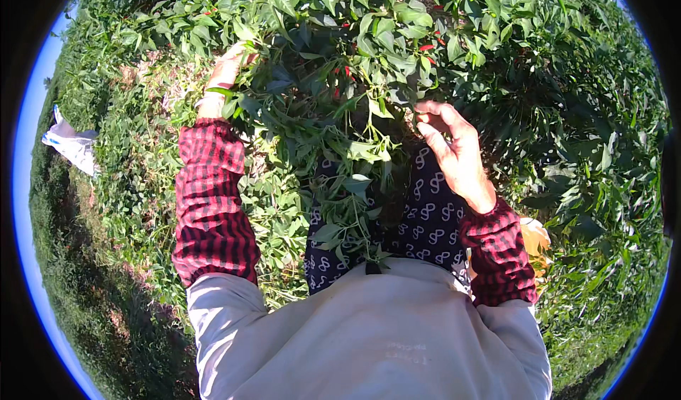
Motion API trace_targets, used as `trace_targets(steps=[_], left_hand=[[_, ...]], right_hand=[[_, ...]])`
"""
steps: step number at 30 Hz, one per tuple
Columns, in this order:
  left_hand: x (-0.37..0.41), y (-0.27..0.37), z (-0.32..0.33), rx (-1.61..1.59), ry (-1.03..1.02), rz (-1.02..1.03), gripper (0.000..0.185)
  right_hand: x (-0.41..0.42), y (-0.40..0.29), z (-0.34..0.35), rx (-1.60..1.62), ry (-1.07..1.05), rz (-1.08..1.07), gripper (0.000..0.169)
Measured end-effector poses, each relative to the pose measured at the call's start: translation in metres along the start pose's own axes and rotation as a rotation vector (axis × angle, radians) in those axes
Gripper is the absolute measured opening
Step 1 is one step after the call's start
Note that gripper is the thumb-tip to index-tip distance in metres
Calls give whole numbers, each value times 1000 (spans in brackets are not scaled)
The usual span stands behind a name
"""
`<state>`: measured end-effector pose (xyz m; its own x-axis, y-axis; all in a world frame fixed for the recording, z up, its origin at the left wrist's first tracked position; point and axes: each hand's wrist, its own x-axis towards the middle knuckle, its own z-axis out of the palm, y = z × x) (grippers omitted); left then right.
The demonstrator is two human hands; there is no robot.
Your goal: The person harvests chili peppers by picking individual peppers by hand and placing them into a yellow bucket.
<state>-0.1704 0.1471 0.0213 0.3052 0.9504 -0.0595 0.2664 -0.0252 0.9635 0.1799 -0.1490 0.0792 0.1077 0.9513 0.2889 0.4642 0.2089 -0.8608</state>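
Chilli pepper plants fill the area before me, with ripe red chillies among the leaves. My left hand reaches into the foliage at upper left; leaves cover its fingertips, so any hold on a stem is hidden. A green chilli hangs across that wrist. To the right of the middle stems, my right hand is bent inward, its thumb and fingers apart with nothing visible between them. Leafy branches droop between my arms, over my dark patterned trousers.
A white sack sits among the plants at far left. Beside my right forearm, a yellow-orange object is partly hidden by the sleeve. Dense rows of plants stand on the right, and a grassy strip runs along the left.
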Motion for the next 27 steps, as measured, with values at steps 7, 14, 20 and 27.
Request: trace_targets(steps=[7, 14, 20, 27], left_hand=[[-26, -10, 40, 645, 102, 514, 10], [-79, 119, 105, 287, 510, 568, 27], [-2, 78, 155, 471, -242, 529, 19], [20, 36, 160, 507, -166, 449, 33]], right_hand=[[133, -8, 111, -221, 122, -316, 56], [166, 27, 181, -354, 156, -287, 55], [122, 35, 218, -174, -20, -398, 38], [96, 35, 85, -110, 38, -222, 23]])
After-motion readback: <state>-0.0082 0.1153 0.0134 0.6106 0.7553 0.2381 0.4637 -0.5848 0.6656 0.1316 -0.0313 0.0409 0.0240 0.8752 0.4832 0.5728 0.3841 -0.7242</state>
